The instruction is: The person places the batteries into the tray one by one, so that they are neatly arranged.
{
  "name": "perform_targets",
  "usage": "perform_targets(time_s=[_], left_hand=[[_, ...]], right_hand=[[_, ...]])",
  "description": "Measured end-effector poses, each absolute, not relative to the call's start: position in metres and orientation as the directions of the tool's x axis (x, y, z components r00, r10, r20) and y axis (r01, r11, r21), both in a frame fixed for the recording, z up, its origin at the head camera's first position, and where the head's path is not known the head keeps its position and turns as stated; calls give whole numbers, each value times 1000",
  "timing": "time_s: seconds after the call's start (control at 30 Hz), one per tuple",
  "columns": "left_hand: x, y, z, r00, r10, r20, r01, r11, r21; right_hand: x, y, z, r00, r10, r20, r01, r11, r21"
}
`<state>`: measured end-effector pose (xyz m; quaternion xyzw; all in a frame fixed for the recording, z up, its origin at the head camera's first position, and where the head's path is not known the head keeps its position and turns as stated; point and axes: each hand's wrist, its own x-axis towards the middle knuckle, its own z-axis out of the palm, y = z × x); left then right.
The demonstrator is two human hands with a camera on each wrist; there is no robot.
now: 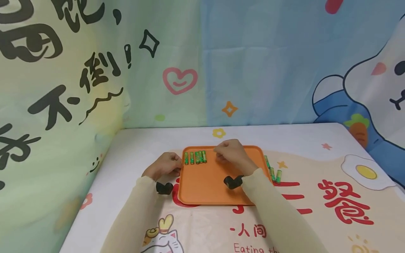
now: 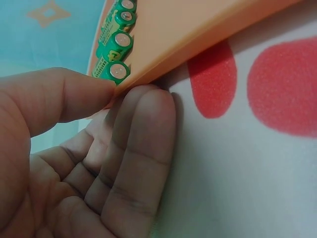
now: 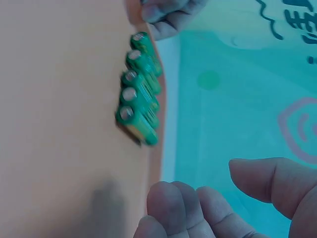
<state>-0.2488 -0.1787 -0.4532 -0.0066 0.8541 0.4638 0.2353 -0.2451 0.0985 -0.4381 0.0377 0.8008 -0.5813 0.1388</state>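
Note:
An orange tray (image 1: pixel 209 186) lies on the table, with several green batteries (image 1: pixel 197 157) lined up side by side along its far edge, toward the left. My left hand (image 1: pixel 165 164) pinches the tray's left rim; in the left wrist view the thumb (image 2: pixel 74 94) is on the rim and the fingers are bent at its underside. Over the tray, right of the battery row, is my right hand (image 1: pixel 235 156). It holds nothing: the right wrist view shows the thumb (image 3: pixel 257 173) well apart from the relaxed fingers (image 3: pixel 168 208).
Three more green batteries (image 1: pixel 278 176) lie on the table just beyond the tray's right edge, partly beside the right sleeve (image 1: pixel 272 200). A printed cloth (image 1: pixel 202 232) covers the table. Behind it hangs a decorated curtain (image 1: pixel 253 70).

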Motion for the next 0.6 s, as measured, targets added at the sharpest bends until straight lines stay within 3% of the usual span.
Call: perform_targets(time_s=[0.2,0.6], left_hand=[[-246,-180,-453,-884,207,-419,-235,576,783],[-248,-177,-453,-871,246,-426,-217,587,780]], right_hand=[[-224,143,-429,-968,-57,-243,204,384,-901],[-180,226,-431,-934,178,-310,358,448,-819]])
